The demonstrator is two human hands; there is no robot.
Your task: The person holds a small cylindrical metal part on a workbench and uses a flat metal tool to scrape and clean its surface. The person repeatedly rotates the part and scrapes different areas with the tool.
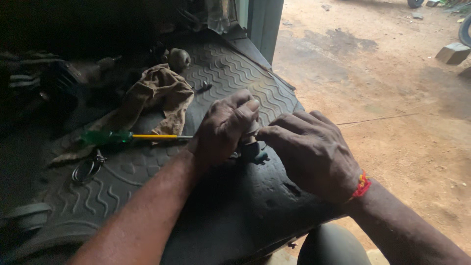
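Note:
My left hand [223, 127] is closed around a small pale cylindrical part [251, 133] over a black ribbed rubber mat [230, 73]. My right hand [309, 154], with a red thread band at the wrist, pinches the same part from the right with its fingertips. A dark bluish piece [257, 157] shows just below the part, between both hands. Most of the part is hidden by my fingers.
A screwdriver [127, 137] with a green handle and yellow shaft lies left of my left hand. A crumpled brown rag [159, 95] sits behind it, a metal ring clip [87, 169] to the lower left. Bare dirt ground [382, 88] and a stone block [454, 52] are right.

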